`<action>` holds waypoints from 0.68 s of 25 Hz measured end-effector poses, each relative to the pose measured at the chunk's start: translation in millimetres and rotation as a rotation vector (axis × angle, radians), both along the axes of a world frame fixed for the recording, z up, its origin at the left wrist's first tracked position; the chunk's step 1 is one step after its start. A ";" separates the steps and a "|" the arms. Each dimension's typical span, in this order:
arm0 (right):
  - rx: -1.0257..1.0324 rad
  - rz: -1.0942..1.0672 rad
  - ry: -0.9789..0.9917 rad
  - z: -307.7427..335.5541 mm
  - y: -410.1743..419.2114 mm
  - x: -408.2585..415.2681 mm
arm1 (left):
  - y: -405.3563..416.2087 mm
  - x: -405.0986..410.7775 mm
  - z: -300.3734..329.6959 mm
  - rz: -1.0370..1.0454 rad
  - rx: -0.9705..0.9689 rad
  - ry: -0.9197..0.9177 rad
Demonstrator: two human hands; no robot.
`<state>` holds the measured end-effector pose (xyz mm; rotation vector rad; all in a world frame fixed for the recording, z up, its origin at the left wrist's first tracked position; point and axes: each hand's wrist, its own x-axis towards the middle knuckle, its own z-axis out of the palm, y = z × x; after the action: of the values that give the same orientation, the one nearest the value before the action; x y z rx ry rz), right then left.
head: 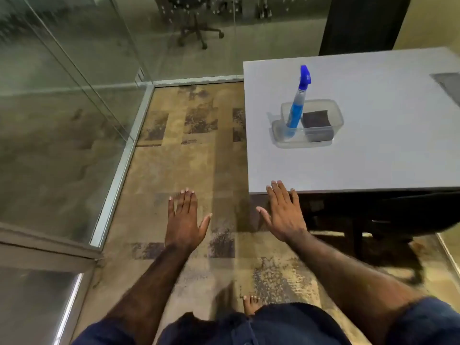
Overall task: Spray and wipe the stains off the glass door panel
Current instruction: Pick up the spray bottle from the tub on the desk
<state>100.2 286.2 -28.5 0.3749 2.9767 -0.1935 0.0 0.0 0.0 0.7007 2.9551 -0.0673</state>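
Observation:
A blue spray bottle stands tilted in a clear plastic tub on the grey table, beside a dark folded cloth. The glass door panel rises on the left, with white spots on the glass near the top. My left hand hovers flat over the floor, fingers apart, holding nothing. My right hand is also open and flat, its fingertips at the table's near left corner, well short of the tub.
A patterned brown carpet fills the floor between the glass and the table. A metal floor rail runs along the glass base. An office chair stands behind the glass. My bare foot shows below.

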 end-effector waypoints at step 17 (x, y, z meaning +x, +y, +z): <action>0.001 -0.337 0.036 0.1 120.0 -64.6 | 183.1 -115.3 -26.6 -0.263 0.183 -0.106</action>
<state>35.6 406.2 -28.4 0.8813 2.9263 -0.2344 -115.3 183.1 -26.6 1.0784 2.7744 0.2149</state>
